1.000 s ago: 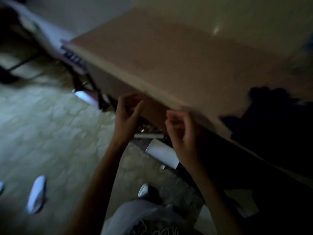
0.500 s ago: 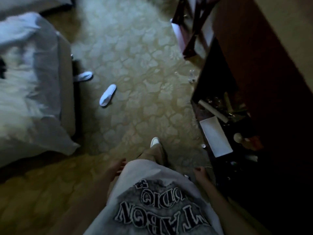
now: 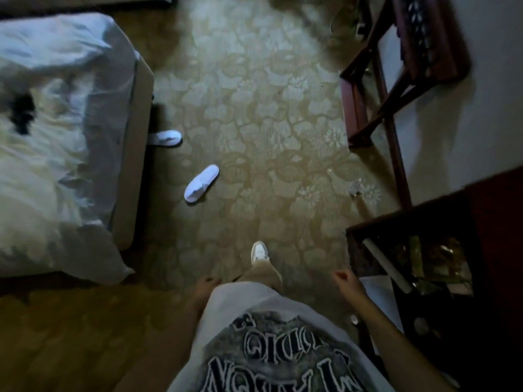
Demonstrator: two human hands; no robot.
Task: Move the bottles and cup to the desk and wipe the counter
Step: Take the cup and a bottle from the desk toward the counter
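Note:
I look straight down at a patterned carpet (image 3: 254, 108). A small clear bottle (image 3: 357, 188) lies on the carpet near the right, between the rack and the cabinet. No cup can be made out. My left hand (image 3: 208, 283) hangs at my side, mostly hidden behind my printed shirt. My right hand (image 3: 345, 280) is loosely curled with nothing in it, just left of the dark wooden cabinet (image 3: 498, 199). Its open shelf (image 3: 424, 267) holds dim small items and a white tube (image 3: 386, 265).
A bed with white bedding (image 3: 56, 137) fills the left. Two white slippers (image 3: 201, 183) lie on the carpet beside it. A dark wooden luggage rack (image 3: 368, 108) stands at the upper right against a pale wall. My white shoe (image 3: 259, 250) points forward.
A second ago both hands were raised at the counter's front edge. My view has swung down to the floor, and both hands have dropped to my sides, holding nothing.

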